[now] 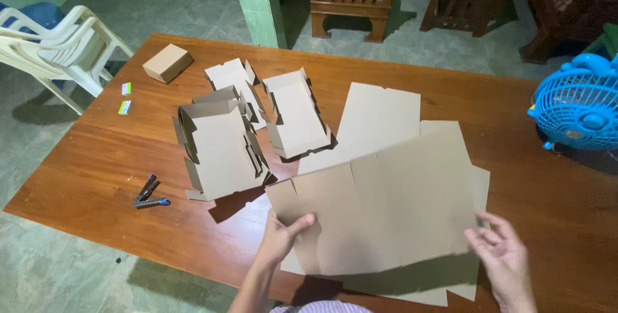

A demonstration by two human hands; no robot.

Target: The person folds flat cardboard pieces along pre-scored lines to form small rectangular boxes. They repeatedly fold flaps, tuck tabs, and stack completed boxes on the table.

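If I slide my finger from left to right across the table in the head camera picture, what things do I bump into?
Stapler → half-folded boxes → flat cardboard sheet, held by the left hand → right hand → blue fan.

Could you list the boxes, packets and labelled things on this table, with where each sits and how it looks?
Closed box: far left of the table, small, squat, plain brown.
Half-folded boxes: left of centre, open trays of brown card, several, some nested.
Flat sheet: near edge, brown cut-out, left hand gripping its edge, right hand at its other side.
Two packets: left edge, tiny, green and white.
No screens or signs show.
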